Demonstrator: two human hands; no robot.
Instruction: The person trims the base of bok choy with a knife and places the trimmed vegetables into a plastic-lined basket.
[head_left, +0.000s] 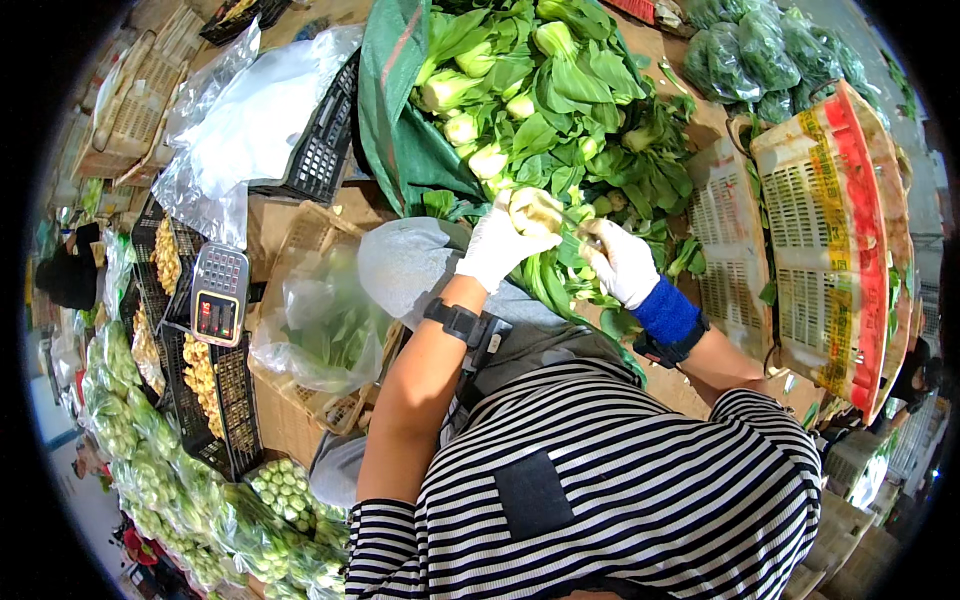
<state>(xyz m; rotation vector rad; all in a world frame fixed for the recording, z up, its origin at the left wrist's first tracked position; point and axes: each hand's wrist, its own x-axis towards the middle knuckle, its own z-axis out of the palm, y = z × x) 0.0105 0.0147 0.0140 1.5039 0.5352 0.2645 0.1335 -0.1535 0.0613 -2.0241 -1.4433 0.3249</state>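
Observation:
My left hand (501, 244), in a white glove, holds a head of bok choy (535, 212) with its pale base turned up and its leaves hanging down. My right hand (621, 259), also gloved, is just to the right of that base, its fingers curled around what looks like the handle of a small blade, mostly hidden. Beyond both hands, a heap of bok choy (555, 90) lies on and beside a green woven sack (405, 142). Loose leaves lie beneath my hands. On my left, a clear plastic bag (322, 322) with greens inside sits in a plastic crate (281, 259).
A digital scale (220, 292) stands at the left, near black crates (240, 405) with yellowish produce. Plastic bags (255, 112) lie over a black crate behind. Bagged vegetables (180, 480) line the lower left; pale crates (810, 232) stand at the right, with more bagged greens (742, 56) beyond.

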